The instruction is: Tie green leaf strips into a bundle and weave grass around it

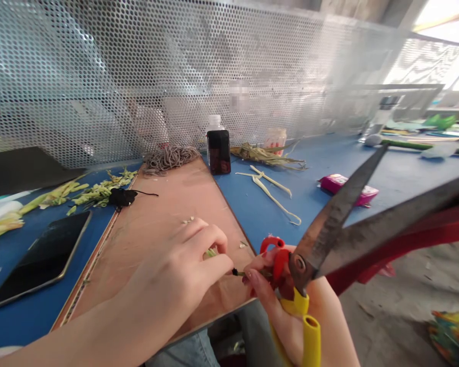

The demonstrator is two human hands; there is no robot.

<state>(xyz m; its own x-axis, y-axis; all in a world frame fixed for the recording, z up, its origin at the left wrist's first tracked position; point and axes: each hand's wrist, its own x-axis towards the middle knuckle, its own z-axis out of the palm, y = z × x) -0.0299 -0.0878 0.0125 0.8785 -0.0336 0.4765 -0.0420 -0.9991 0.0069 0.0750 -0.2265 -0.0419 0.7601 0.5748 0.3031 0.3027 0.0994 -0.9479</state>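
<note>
Over the near end of a brown board (168,199), my left hand (187,265) is closed around a green stem (211,252), mostly hidden by its fingers. My right hand (270,293) pinches a thin stem end beside a dark tie (235,272), just right of the left hand. Scissors (309,255) with red and yellow handles also hang in the right hand, their rusty blades spread and pointing up and right. Whether both hands hold one and the same stem cannot be made out.
A phone (42,255) lies left of the board; another phone (219,152) leans on a bottle (214,121). Grey cord (170,159), black thread (122,198), plant scraps (103,189) and a pink packet (348,189) lie around. A perforated metal screen (183,66) stands behind.
</note>
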